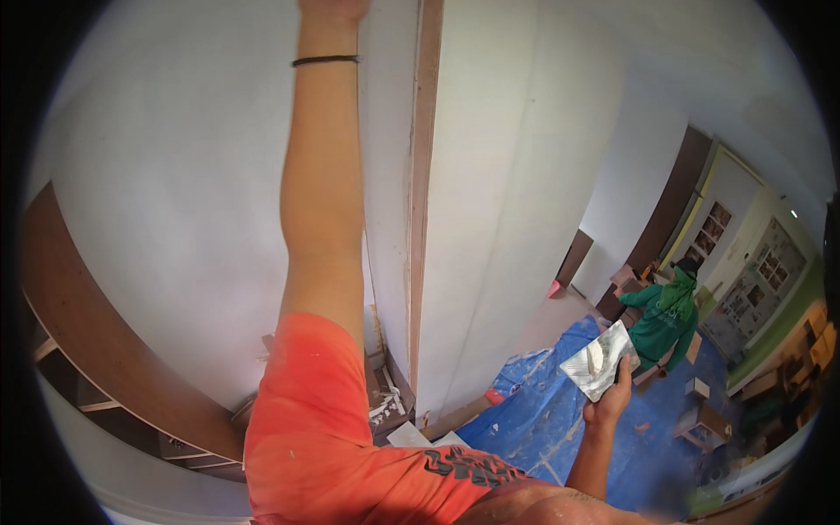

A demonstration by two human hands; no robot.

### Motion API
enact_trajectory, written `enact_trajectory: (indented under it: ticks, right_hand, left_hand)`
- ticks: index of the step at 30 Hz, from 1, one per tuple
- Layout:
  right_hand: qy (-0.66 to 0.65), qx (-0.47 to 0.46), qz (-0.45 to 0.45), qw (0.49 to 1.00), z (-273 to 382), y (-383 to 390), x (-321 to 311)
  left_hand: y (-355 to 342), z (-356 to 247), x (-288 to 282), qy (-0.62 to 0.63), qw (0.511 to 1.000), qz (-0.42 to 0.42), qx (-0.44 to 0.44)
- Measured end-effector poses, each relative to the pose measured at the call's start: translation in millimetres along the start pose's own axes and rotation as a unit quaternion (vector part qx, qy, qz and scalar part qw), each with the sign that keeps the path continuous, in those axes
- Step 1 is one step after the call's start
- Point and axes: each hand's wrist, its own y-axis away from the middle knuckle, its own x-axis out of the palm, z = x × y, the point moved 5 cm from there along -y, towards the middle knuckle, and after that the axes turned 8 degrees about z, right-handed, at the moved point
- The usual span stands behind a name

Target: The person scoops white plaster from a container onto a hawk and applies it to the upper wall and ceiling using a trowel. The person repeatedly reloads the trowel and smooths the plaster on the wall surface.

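Note:
My left arm stretches straight up beside a white wall [175,175], with a dark band round the wrist. Only the base of my left hand [332,9] shows at the top edge; its fingers are out of the picture, so what they hold is hidden. Lower right, my right hand [610,401] grips a shiny, flat metal plate [581,371] by one edge, thumb on top. A pale lump of paste-like material [596,356] lies on the plate.
A brown wooden strip [420,201] runs up the wall corner. Rubble [385,398] lies at its foot. Left is a curved-looking brown shelf unit [105,306]. Blue sheeting [542,411] covers the floor right, where a person in green [667,315] stands near a small table [704,426].

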Motion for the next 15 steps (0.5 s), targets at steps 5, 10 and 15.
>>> enact_trajectory:
  ticks: [5, 10, 15]
  right_hand:
    - [0.000, -0.006, -0.016, 1.000, 0.7, 1.5, -0.3]
    - [0.000, -0.016, -0.027, 1.000, 0.4, 3.6, -0.1]
    - [-0.006, -0.018, -0.023, 1.000, 1.3, 5.8, 1.9]
  left_hand:
    - [-18.2, 72.9, -8.4, 0.005, 0.998, -0.025, -0.063]
    - [-24.7, 85.4, -8.5, 0.060, 0.992, -0.084, -0.075]
    - [-36.3, 67.1, 6.7, -0.010, 0.994, -0.009, -0.106]
